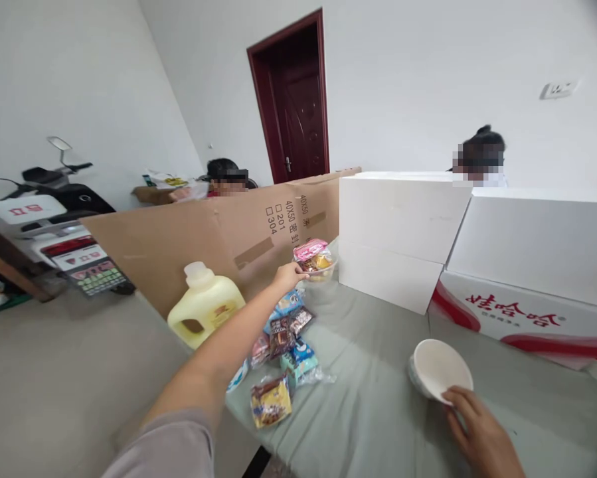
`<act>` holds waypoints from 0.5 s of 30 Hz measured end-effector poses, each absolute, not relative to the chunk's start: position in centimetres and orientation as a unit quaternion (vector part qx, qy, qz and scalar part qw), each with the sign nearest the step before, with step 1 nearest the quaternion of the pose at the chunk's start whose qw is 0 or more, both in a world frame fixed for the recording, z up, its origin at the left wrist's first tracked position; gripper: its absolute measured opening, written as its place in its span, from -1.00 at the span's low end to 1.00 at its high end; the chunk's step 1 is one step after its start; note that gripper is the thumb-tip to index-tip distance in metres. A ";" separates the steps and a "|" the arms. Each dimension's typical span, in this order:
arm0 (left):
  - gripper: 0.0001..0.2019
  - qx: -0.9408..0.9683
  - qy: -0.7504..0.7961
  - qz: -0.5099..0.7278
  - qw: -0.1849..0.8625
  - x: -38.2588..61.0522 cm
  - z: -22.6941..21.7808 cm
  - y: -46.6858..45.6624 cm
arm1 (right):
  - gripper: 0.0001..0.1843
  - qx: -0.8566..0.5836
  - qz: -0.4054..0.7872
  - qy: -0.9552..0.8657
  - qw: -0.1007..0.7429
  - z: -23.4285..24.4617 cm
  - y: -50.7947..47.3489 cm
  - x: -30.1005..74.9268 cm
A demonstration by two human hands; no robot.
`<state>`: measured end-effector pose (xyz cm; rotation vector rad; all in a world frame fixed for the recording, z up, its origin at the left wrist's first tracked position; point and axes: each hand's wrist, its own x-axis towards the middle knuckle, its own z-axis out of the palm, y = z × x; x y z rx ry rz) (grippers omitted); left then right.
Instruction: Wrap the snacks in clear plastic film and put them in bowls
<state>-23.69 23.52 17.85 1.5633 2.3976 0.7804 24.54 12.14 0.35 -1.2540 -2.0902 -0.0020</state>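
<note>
My left hand [289, 275] is stretched far forward and closed on the rim of a clear bowl [322, 271] filled with snack packets, a pink one on top, by the cardboard wall. My right hand [477, 431] holds a white bowl [438, 369] tilted on its edge near the front right of the grey table [368, 398], fingers on its rim. Several loose snack packets [284, 345] lie in a row under my left forearm, with a yellow-brown one [271, 400] nearest me.
A yellow detergent jug [206, 304] stands at the table's left edge. A cardboard sheet [218, 232] and white foam boxes [402, 232] [537, 265] wall off the back. Two people sit behind them. A scooter [54, 226] is parked at left; a dark red door [298, 106] lies beyond.
</note>
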 end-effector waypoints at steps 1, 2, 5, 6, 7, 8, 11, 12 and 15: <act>-0.85 0.533 0.797 0.269 0.090 -22.9 17.7 22.2 | -0.70 -0.502 -0.019 -0.802 0.324 0.7 12.2 26.0; -0.86 0.542 0.788 0.275 0.096 -21.9 17.5 20.8 | -0.67 -0.516 -0.035 -0.800 0.304 1.1 12.2 27.5; -0.88 0.577 0.752 0.291 0.130 -18.3 16.2 16.1 | -0.62 -0.564 -0.064 -0.779 0.265 3.0 10.9 30.4; -0.88 0.590 0.738 0.295 0.144 -16.9 15.6 14.5 | -0.61 -0.582 -0.066 -0.765 0.269 3.7 10.1 30.7; -0.87 0.601 0.725 0.298 0.156 -15.5 14.8 12.9 | -0.60 -0.595 -0.055 -0.750 0.283 4.4 9.2 30.6; -0.87 0.612 0.712 0.300 0.168 -14.1 13.8 11.3 | -0.60 -0.603 -0.027 -0.736 0.306 5.1 8.3 30.0; -0.86 0.632 0.675 0.312 0.218 -9.9 10.6 7.4 | -0.52 -0.594 0.173 -0.684 0.386 6.5 5.8 26.3; -0.87 0.638 0.660 0.320 0.236 -8.7 9.5 6.3 | -0.43 -0.585 0.276 -0.655 0.391 6.7 5.3 24.7; -0.91 0.656 0.626 0.328 0.266 -5.5 6.8 3.6 | -0.23 -0.533 0.551 -0.494 0.411 6.8 4.7 20.3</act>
